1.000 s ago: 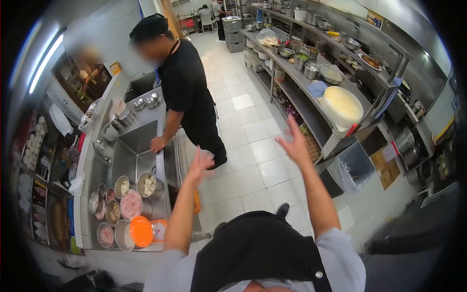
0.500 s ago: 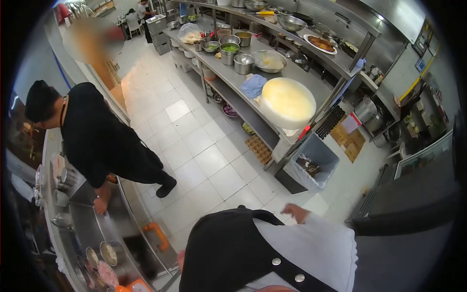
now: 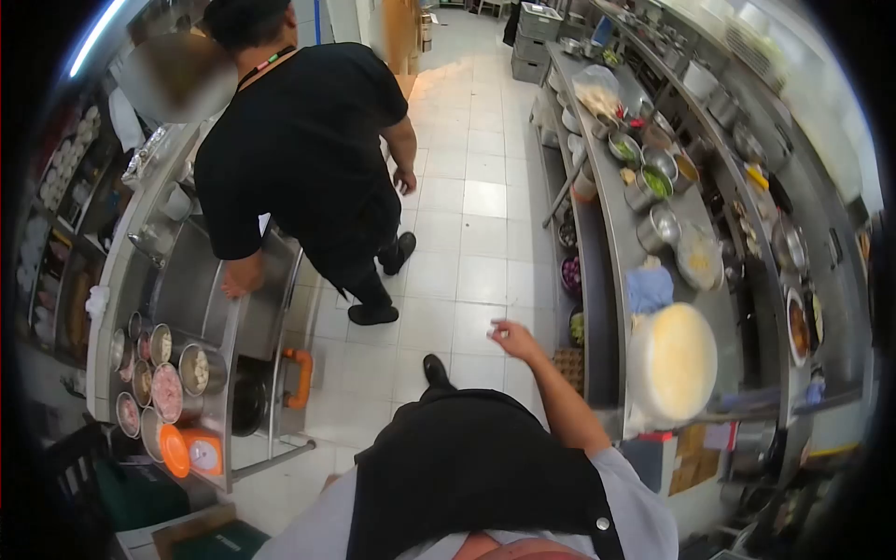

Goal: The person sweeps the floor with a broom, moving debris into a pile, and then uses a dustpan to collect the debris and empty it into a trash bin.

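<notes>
My right hand (image 3: pixel 513 339) is held out over the tiled floor in front of my body. Its fingers are apart and nothing is in them. The steel worktable (image 3: pixel 611 210) is to the right of it, with a large white tub (image 3: pixel 674 364) of pale yellow content at its near end. A blue cloth (image 3: pixel 650 289) lies just behind the tub. Of my left hand no fingers can be made out; only the grey sleeve shows at the lower left of my black apron (image 3: pixel 467 476).
A co-worker in black (image 3: pixel 299 149) stands at the left, one hand on the steel sink counter (image 3: pixel 219 327). Metal bowls of meat (image 3: pixel 168 392) and an orange scale (image 3: pixel 203 452) stand on its near end. An orange pipe (image 3: pixel 300 378) sticks out beside it.
The view has swung left, so the worktable and tub now appear further right. My right arm has stretched forward. The co-worker stands closer, and one of my shoes now shows.
</notes>
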A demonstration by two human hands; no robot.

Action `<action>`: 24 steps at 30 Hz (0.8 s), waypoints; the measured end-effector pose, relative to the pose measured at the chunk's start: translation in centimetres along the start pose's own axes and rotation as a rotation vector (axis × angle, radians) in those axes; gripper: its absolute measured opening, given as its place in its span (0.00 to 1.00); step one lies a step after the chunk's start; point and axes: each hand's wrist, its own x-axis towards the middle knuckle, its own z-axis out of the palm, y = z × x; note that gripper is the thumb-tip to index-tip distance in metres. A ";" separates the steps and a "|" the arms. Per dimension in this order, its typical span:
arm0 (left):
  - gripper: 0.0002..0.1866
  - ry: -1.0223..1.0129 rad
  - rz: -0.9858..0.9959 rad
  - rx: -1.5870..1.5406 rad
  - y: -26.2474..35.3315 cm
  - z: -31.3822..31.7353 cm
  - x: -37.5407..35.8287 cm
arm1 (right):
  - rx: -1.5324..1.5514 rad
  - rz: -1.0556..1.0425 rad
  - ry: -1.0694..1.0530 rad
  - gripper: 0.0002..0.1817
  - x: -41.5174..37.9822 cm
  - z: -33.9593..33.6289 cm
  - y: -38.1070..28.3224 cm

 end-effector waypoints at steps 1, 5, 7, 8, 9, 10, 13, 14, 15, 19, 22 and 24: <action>0.13 -0.035 -0.097 -0.097 0.3 -0.8 1.3 | -0.020 0.071 -0.086 0.28 -0.6 -1.5 -1.2; 0.13 -0.062 -0.249 -0.241 3.8 -5.8 8.7 | 0.059 0.483 -0.175 0.31 -7.5 -2.9 9.2; 0.14 -0.017 -0.226 -0.226 6.4 -10.2 12.6 | -0.011 0.630 -0.040 0.28 -13.4 -3.9 15.5; 0.14 0.032 -0.169 -0.185 7.9 -12.4 15.6 | -0.085 0.815 -0.074 0.27 -15.5 -6.4 14.2; 0.15 0.091 -0.080 -0.104 9.5 -14.9 19.3 | -0.339 0.653 -0.243 0.27 -18.3 -7.5 15.6; 0.15 0.155 0.020 -0.001 11.2 -17.9 23.0 | -0.596 0.463 -0.364 0.27 -21.1 -8.7 16.8; 0.12 0.404 0.300 -0.011 25.1 -33.8 24.7 | -0.599 0.362 -0.518 0.26 -20.6 -10.9 18.2; 0.12 0.479 0.396 0.032 27.8 -35.9 27.9 | -0.474 0.478 -0.511 0.25 -19.2 -11.1 18.8; 0.12 0.559 0.488 0.082 30.5 -38.1 31.1 | -0.362 0.604 -0.487 0.25 -17.6 -11.2 19.2; 0.16 0.620 0.481 -0.342 42.2 -42.4 27.5 | -0.155 0.708 -0.453 0.23 -7.1 -12.8 22.3; 0.20 0.509 0.397 -0.379 44.0 -39.3 29.0 | -0.058 0.655 -0.396 0.22 3.5 -15.0 25.0; 0.21 0.520 0.122 -0.370 43.1 -35.2 28.3 | -0.032 0.605 -0.338 0.22 12.2 -17.5 26.7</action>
